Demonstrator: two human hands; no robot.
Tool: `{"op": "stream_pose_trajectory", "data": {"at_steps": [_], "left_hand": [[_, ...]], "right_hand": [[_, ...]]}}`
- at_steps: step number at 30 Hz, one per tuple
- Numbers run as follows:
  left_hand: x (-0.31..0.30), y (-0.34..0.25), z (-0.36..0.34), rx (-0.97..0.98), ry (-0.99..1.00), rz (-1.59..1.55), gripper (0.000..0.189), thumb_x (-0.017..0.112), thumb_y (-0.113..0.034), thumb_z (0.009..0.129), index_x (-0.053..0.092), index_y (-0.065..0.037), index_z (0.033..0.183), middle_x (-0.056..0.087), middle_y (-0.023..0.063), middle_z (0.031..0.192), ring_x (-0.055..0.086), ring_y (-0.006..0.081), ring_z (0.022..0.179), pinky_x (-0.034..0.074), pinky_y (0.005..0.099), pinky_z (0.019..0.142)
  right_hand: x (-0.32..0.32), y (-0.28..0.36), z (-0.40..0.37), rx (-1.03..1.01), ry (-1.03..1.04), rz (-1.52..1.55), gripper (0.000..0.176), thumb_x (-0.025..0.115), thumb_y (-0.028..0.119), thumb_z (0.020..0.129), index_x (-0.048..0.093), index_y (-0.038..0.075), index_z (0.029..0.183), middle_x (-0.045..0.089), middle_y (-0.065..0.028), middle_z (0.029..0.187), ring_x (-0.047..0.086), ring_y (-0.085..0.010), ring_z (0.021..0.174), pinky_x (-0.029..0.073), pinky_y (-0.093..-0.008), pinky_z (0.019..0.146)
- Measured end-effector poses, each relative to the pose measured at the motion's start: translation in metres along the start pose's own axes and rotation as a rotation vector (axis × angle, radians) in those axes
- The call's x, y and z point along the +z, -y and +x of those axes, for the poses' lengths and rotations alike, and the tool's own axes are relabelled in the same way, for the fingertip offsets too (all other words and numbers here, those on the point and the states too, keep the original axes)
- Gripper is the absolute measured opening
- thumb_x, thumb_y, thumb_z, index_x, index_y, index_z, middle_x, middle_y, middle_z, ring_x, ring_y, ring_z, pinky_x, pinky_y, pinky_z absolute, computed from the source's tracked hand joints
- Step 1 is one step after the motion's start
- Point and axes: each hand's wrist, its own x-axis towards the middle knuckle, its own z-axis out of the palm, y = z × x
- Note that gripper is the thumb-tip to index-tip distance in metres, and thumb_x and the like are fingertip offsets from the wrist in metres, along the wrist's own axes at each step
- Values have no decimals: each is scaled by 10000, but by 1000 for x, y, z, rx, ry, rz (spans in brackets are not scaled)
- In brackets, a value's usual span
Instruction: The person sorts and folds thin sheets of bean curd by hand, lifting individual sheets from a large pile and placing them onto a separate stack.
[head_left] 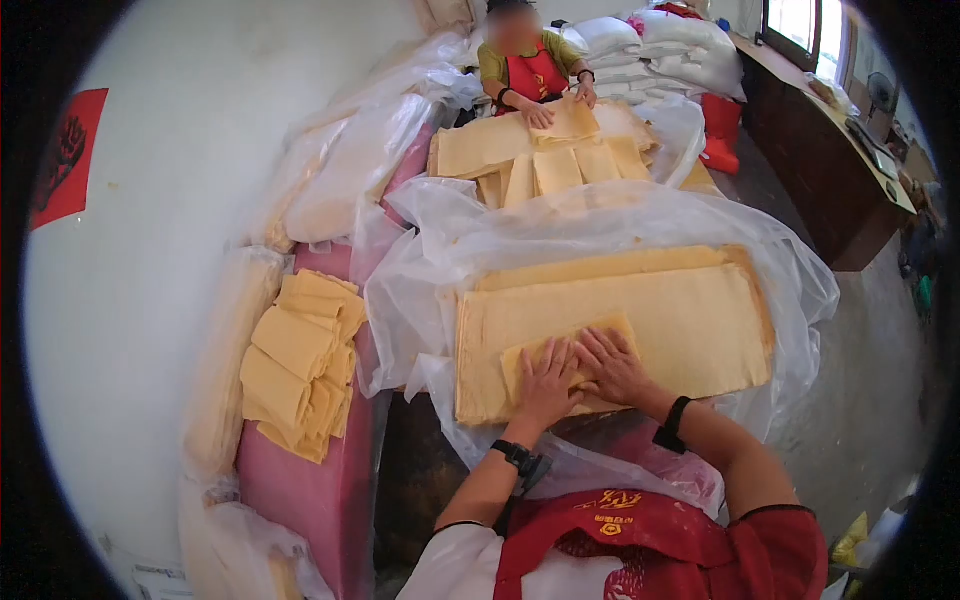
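Observation:
A thick stack of large yellow sheets [690, 320] lies on clear plastic wrap [420, 300] in front of me. On its near left corner sits a small folded yellow sheet [610, 330]. My left hand [547, 380] and my right hand [612, 366] press flat on that folded sheet, fingers spread, side by side and touching. Each wrist carries a black band.
Folded yellow sheets [300, 365] are piled on a pink surface [320, 490] at the left, by the white wall. Across the table another person in a red apron [535, 70] handles more yellow sheets [545, 150]. White sacks [660, 50] and a dark wooden counter [820, 150] stand at the right.

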Motion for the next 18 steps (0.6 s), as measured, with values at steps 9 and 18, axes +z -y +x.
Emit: {"op": "stream_pose_trajectory", "data": {"at_steps": [9, 18], "left_hand": [[-12, 61, -45, 47, -135, 220, 515, 696, -309, 771, 574, -60, 1206, 569, 127, 1264, 511, 279, 1222, 422, 416, 1000], [-174, 100, -121, -698, -518, -679, 250, 579, -241, 912, 636, 0, 950, 656, 156, 836, 637, 164, 788, 488, 343, 696]], "right_hand": [[3, -30, -7, -62, 242, -70, 504, 607, 242, 846, 500, 41, 1295, 491, -160, 1370, 438, -299, 1304, 319, -465, 1081], [-109, 27, 72, -39, -67, 337, 299, 621, 131, 845, 603, 94, 1140, 637, -141, 1128, 598, -333, 1045, 450, -442, 915]]}}
